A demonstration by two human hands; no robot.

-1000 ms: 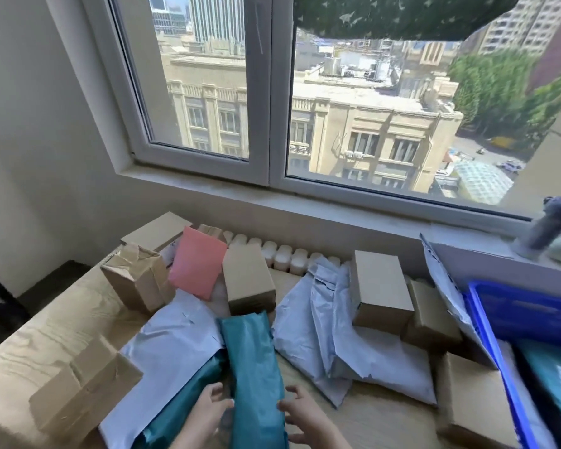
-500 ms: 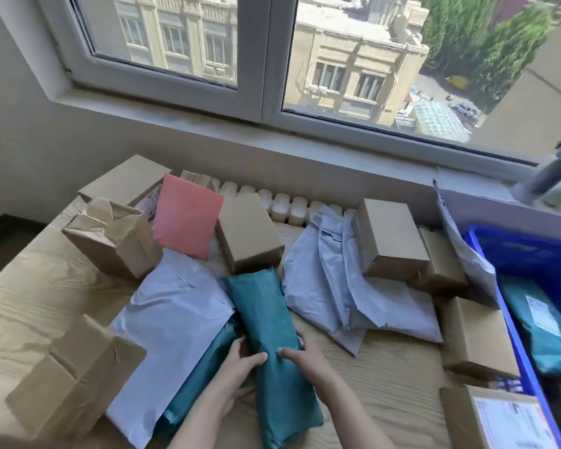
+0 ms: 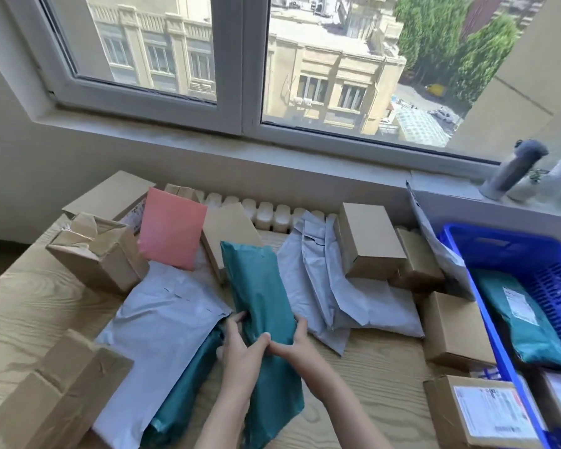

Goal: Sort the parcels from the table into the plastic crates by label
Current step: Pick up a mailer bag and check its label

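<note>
A pale wood-grain worktop [image 3: 30,312] under a window is strewn with parcels, and a blue plastic crate [image 3: 499,244] stands at the right. At the centre is a long, crinkled, glossy teal poly mailer [image 3: 256,286]. The left hand [image 3: 240,351] and right hand [image 3: 297,346] grip its middle, fingers curled round its edges.

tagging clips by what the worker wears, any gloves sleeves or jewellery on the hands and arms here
Both are bare. The left hand and right hand wear no gloves, and no ring, watch or bracelet shows. The forearms are uncovered to the frame's bottom edge; no sleeve is in view.
</note>
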